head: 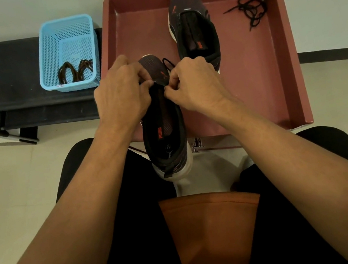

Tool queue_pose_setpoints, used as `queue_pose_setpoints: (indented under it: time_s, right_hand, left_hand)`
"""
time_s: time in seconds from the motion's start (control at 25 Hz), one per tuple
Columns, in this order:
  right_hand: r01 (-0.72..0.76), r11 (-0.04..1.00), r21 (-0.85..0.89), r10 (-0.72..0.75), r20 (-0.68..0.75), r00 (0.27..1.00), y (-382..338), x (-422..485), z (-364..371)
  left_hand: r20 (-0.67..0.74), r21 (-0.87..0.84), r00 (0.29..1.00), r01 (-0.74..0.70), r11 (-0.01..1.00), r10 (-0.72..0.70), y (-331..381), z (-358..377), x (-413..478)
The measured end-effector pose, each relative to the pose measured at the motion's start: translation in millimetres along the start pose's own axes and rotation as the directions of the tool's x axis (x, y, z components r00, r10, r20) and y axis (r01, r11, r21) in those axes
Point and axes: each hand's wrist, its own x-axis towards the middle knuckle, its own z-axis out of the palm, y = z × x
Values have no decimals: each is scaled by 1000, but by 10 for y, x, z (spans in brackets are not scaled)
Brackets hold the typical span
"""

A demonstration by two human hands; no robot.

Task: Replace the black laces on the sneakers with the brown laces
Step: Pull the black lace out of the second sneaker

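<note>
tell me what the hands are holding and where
Left hand grips the near sneaker by its front eyelet edge; right hand pinches the black lace there.

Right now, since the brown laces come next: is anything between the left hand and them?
Nothing visible blocks the way. The brown laces lie uncovered in the open blue basket, left of the left hand, which is busy gripping the sneaker.

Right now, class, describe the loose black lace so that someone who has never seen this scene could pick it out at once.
Find the big red-brown tray. In its far right corner, right of the laceless sneaker, lies the black lace. It is a loose tangle touching no shoe, unlike the brown laces in the blue basket outside the tray.
</note>
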Motion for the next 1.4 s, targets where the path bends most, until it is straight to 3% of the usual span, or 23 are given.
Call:
queue_pose_setpoints:
  time_s: [0.2, 0.32, 0.4, 0.48, 0.56, 0.72, 1.0, 1.16, 1.28, 1.4]
  right_hand:
    - [5, 1000, 24, -5, -9, 1000, 17, 26, 12]
    - [5, 1000, 18, -4, -18, 1000, 27, 36, 32]
    - [5, 1000, 17, -4, -14, 1000, 32, 35, 28]
    - [1, 1000, 21, -1, -2, 1000, 32, 32, 17]
    - [-4, 1000, 21, 4, 3, 1000, 28, 32, 5]
    - [0, 1000, 19, 0, 2, 1000, 30, 38, 11]
    - [-5, 1000, 8, 5, -3, 1000, 26, 34, 18]
    - [1, 1000, 18, 0, -8, 1000, 35, 39, 14]
    - [8, 1000, 27, -8, -13, 1000, 40, 47, 31]
    - [10, 1000, 28, -10, -10, 1000, 57, 53, 50]
  left_hand:
    - [-153, -32, 928, 340, 940, -340, -255, -126, 69]
    - [-157, -15, 903, 404, 915, -401, -326, -124, 68]
    - [-108, -31, 951, 288, 957, -289, -291, -80, 69]
    - [-29, -82, 999, 30, 996, -32, -223, -6, 74]
    - [75, -142, 980, -170, 975, 182, -146, 54, 82]
    - [104, -170, 961, -235, 957, 255, -92, 94, 90]
    - [59, -196, 990, -114, 974, 127, -76, 60, 91]
    - [32, -293, 992, 130, 947, -126, -279, -75, 125]
    - [71, -457, 921, 372, 808, -384, -535, -132, 115]
    - [39, -438, 900, 407, 802, -435, -563, -150, 98]
